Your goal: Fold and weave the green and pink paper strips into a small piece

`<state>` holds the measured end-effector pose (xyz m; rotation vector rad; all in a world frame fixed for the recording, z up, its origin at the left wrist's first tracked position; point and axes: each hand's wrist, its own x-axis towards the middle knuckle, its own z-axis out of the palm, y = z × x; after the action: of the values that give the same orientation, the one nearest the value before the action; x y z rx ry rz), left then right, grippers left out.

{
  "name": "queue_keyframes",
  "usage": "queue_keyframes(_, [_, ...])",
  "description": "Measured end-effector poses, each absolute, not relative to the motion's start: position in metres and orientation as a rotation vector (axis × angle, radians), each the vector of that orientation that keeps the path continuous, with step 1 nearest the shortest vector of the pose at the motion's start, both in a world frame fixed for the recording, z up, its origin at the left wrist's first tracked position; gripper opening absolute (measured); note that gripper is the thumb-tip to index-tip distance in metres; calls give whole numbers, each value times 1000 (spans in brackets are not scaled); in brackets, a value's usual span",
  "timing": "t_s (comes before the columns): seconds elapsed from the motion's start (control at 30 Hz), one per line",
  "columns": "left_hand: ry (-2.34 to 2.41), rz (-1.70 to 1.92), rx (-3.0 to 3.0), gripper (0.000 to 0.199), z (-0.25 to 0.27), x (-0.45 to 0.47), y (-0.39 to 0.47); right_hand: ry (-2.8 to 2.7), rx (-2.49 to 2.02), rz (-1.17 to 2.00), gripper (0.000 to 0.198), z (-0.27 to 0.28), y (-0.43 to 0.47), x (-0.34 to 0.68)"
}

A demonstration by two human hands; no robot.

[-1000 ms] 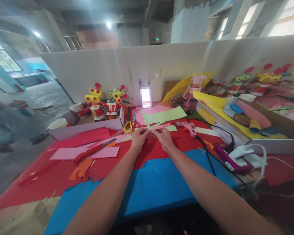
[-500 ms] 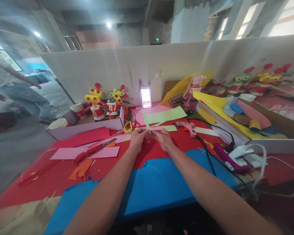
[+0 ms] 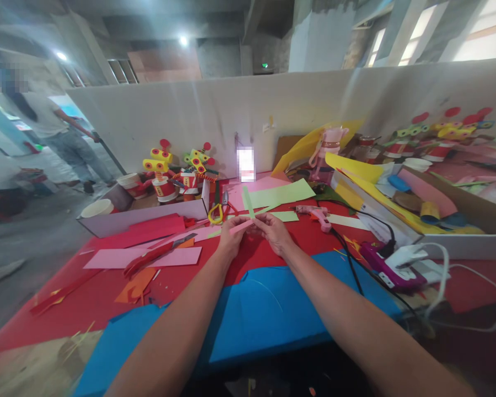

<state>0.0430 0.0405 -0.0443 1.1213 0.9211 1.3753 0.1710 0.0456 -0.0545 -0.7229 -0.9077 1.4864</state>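
Both hands meet over the red table, fingers pinched around two crossed paper strips. The light green strip (image 3: pixel 248 202) stands up and away from the fingertips. Across the fingers of my left hand (image 3: pixel 230 238) lies the pink strip (image 3: pixel 241 226), pointing left. My right hand (image 3: pixel 276 234) pinches the spot where the strips cross; the fold itself is mostly hidden by the fingers. Just beyond are a light green paper sheet (image 3: pixel 283 194) and yellow-handled scissors (image 3: pixel 216 214). A pink glue gun (image 3: pixel 321 216) rests to the right of my right hand.
Paper-cup robot figures (image 3: pixel 164 186) stand in a box (image 3: pixel 161 219) at left. An open box (image 3: pixel 458 246) of coloured paper is at right, near a purple power strip (image 3: pixel 391 270) with cables. A red-handled cutter (image 3: pixel 155 256) lies on pink paper. A person (image 3: pixel 66 132) walks beyond the table.
The pink strip, which pointed right across my right fingers, now points left over my left hand. The green strip stays raised. The person at left has moved farther into view.
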Motion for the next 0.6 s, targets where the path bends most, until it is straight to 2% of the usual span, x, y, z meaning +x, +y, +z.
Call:
queue_keyframes(0.17, [913,1343,1179,34,-54,39,44,-916,-808,1387,41,-54,47,172])
queue_keyframes(0.43, [921,1346,1060,27,-44,48,42,-905,-874,1261,37,-58,54,171])
queue_keyframes(0.6, [935,1333,1058,29,-46,49,43,-938,-817,1316,34,-59,51,169])
